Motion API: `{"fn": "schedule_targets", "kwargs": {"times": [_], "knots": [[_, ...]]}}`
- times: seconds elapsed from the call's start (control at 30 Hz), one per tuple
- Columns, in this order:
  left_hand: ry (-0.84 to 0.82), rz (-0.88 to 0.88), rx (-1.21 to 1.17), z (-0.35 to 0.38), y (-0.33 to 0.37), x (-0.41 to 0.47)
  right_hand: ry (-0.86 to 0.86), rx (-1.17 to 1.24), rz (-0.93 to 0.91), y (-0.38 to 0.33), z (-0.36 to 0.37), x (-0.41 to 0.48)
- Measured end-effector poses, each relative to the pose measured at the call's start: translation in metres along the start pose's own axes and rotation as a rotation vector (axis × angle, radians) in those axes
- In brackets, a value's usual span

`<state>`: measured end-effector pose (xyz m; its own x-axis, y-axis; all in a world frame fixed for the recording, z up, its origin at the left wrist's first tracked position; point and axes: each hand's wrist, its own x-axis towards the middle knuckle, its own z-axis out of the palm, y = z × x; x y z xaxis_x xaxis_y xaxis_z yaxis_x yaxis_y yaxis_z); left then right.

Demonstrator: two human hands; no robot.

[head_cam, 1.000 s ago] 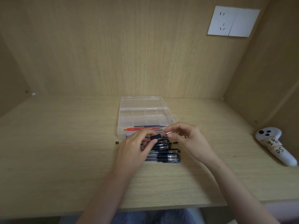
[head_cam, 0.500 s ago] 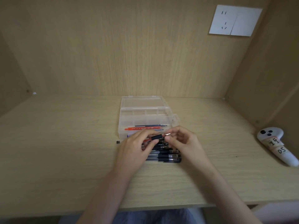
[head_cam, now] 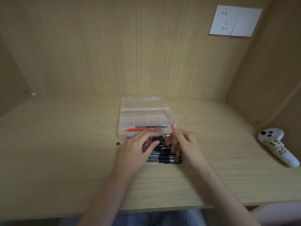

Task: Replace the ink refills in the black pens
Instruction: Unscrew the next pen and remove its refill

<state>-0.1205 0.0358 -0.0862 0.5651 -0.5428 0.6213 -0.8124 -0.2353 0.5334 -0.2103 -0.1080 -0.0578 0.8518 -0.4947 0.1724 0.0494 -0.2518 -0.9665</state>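
Right hand (head_cam: 184, 144) is pulled off the black pen (head_cam: 158, 138) now, fingers (head_cam: 175, 130) relaxed, nothing held; pen is pinched by the left hand (head_cam: 135, 150) just above the pen pile (head_cam: 169, 160) on the desk (head_cam: 65, 144)

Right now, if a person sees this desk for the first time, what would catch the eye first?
First the two hands at the middle of the desk: the left hand grips a pen with a black grip and red inside, and the right hand is open beside its tip. Under them lies a pile of black pens, with a clear box holding refills just behind. A white controller lies at the far right.
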Motion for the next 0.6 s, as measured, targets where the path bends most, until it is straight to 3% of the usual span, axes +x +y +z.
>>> {"fn": "schedule_targets", "kwargs": {"times": [0.13,0.3,0.47,0.6], "knots": [[0.004,0.005,0.006,0.0002,-0.0007,0.0002,-0.065,0.16,-0.042,-0.0001,-0.0046,-0.0007],[0.0,0.007,0.01,0.0003,-0.0002,0.0002,-0.035,-0.022,0.016,-0.0023,-0.0046,0.001],[0.006,0.005,0.012,-0.0002,-0.0007,-0.0001,-0.062,0.081,-0.021,-0.0051,-0.0068,-0.0003],[-0.01,0.02,0.009,0.0002,0.0003,0.0005,-0.037,-0.007,-0.012,-0.004,-0.0043,0.0]]}}
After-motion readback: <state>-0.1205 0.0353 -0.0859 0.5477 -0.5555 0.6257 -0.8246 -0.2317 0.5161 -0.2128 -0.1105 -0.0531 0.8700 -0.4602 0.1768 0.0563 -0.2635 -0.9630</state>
